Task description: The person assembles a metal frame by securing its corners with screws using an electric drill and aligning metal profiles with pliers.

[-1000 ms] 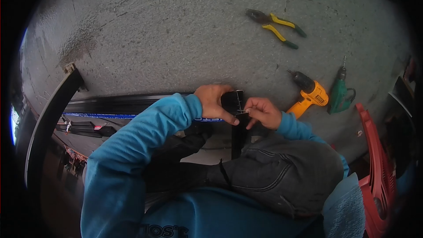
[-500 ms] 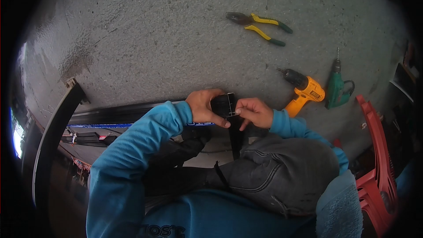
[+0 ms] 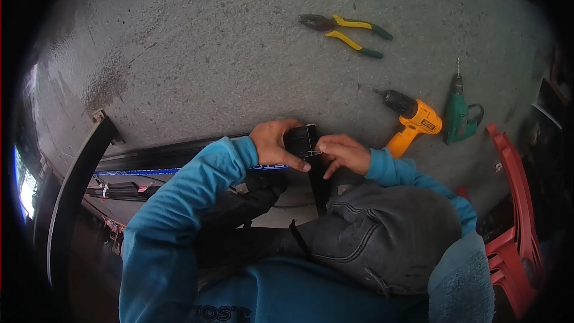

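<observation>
My left hand [image 3: 276, 145] is wrapped round the end of a long black profile [image 3: 297, 141], thumb on the near side and fingers over the far side. The open end of the profile shows a thin pale edge. At that edge is my right hand [image 3: 345, 154], with thumb and index finger pinched together. Whatever sits between those fingertips is too small to make out. Below the hands, a second black bar [image 3: 320, 188] runs down toward my knee. A blue printed strip [image 3: 269, 167] shows under the left hand.
Pliers with yellow and green handles [image 3: 350, 22] lie on the grey floor [image 3: 209, 42]. An orange drill [image 3: 418, 121] and a green drill [image 3: 459, 116] lie to the right. A red plastic chair [image 3: 511, 203] stands far right; a curved-looking black bar [image 3: 75, 188] is at left.
The view has shifted slightly. My right fingertips have moved a little at the profile's end and stay pinched. My left hand keeps its grip.
</observation>
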{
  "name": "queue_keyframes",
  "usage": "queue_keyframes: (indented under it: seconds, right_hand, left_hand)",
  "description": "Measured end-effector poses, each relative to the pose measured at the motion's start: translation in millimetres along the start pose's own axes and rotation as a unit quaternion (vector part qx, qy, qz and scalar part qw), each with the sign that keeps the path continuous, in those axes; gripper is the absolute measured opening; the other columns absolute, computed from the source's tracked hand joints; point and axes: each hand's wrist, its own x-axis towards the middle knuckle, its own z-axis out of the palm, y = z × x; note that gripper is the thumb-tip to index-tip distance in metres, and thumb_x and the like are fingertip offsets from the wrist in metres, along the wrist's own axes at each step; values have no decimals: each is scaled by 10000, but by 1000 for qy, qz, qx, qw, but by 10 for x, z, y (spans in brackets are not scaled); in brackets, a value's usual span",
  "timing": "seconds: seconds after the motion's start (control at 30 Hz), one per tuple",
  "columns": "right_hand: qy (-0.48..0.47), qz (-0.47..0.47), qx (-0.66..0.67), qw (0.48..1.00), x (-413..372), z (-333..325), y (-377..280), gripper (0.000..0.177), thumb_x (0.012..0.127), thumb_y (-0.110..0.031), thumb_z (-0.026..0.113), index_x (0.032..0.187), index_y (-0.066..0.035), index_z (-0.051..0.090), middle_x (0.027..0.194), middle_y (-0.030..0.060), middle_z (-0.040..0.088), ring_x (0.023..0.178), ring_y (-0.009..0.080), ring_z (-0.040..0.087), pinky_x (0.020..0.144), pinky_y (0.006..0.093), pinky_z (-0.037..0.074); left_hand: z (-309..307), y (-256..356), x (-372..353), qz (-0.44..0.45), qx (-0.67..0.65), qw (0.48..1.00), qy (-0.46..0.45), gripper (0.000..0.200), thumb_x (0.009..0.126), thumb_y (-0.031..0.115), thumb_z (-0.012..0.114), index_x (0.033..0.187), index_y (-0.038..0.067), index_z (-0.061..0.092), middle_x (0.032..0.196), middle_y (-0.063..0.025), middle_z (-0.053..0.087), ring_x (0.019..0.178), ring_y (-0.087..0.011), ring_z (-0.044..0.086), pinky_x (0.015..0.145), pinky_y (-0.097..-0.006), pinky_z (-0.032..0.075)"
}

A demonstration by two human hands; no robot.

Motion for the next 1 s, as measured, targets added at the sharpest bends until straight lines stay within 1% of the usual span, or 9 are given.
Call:
queue_keyframes:
  seconds: [0.03, 0.17, 0.37, 0.43, 0.77, 0.83, 0.9, 0.97, 1.0]
  right_hand:
    - [4, 26, 77, 997, -21, 6, 8, 208, 992, -199, 485, 906, -37, 584, 828, 6, 552, 786, 102, 587, 638, 289, 587]
    - [-2, -10, 57, 998, -7, -12, 59, 194, 988, -196, 483, 912, -49, 584, 835, 7, 555, 802, 107, 592, 645, 296, 590]
    - [-2, -63, -68, 996, 68, -11, 52, 204, 978, -177, 468, 881, -43, 587, 794, 12, 556, 734, 107, 591, 628, 275, 567]
    - [13, -122, -188, 974, 49, -10, 8, 231, 975, -180, 467, 841, -32, 583, 721, 3, 528, 656, 100, 567, 592, 261, 523]
    - [-33, -51, -85, 994, 85, -122, 53, 304, 986, -244, 433, 845, -36, 603, 760, 5, 565, 717, 104, 551, 682, 261, 466]
    - [5, -62, -168, 984, -142, -97, -136, 311, 993, -274, 436, 894, -36, 610, 800, 11, 563, 787, 97, 533, 728, 270, 456]
    - [135, -149, -150, 968, -487, -284, -109, 296, 996, -276, 456, 926, -32, 609, 839, 19, 569, 812, 94, 518, 738, 258, 445]
    - [389, -292, -171, 857, -823, -605, 321, 206, 957, -191, 564, 1076, -23, 554, 920, 48, 580, 848, 114, 531, 766, 271, 443]
    - [519, -360, -148, 761, -904, -755, 625, 272, 933, -172, 616, 1140, -24, 523, 967, 62, 579, 875, 126, 538, 782, 279, 444]
  left_hand:
    - [0, 4, -3, 3, -2, 1000, 0, 793, 542, 359, 891, 1163, -35, 594, 986, -163, 677, 938, -273, 652, 871, -331, 488]
    - [-3, 13, -7, -8, -5, 1000, -3, 781, 547, 346, 893, 1162, -31, 594, 986, -157, 677, 934, -266, 651, 872, -327, 487]
    - [5, -19, 8, -19, -6, 1000, -15, 775, 558, 328, 896, 1170, -29, 584, 982, -146, 674, 933, -250, 648, 871, -322, 488]
    - [23, -69, 29, -14, -27, 999, -18, 788, 559, 319, 906, 1181, -34, 573, 984, -140, 670, 938, -242, 646, 875, -318, 489]
    - [37, -54, 42, -16, -20, 1000, -14, 801, 561, 314, 915, 1187, -40, 563, 1002, -139, 666, 951, -234, 642, 887, -311, 487]
    - [58, -111, 41, -9, -13, 1000, -2, 820, 563, 329, 910, 1203, -44, 558, 1024, -152, 671, 969, -252, 646, 901, -322, 483]
    - [31, -34, 15, -13, -2, 1000, -3, 832, 565, 338, 906, 1214, -45, 555, 1041, -160, 671, 982, -265, 646, 911, -329, 480]
    - [27, -34, 15, -11, 8, 1000, -15, 860, 567, 362, 897, 1241, -43, 549, 1073, -179, 672, 1020, -291, 643, 939, -344, 470]
    - [31, -46, 18, -11, 7, 1000, -12, 860, 567, 362, 897, 1241, -43, 549, 1073, -179, 672, 1020, -291, 643, 939, -344, 470]
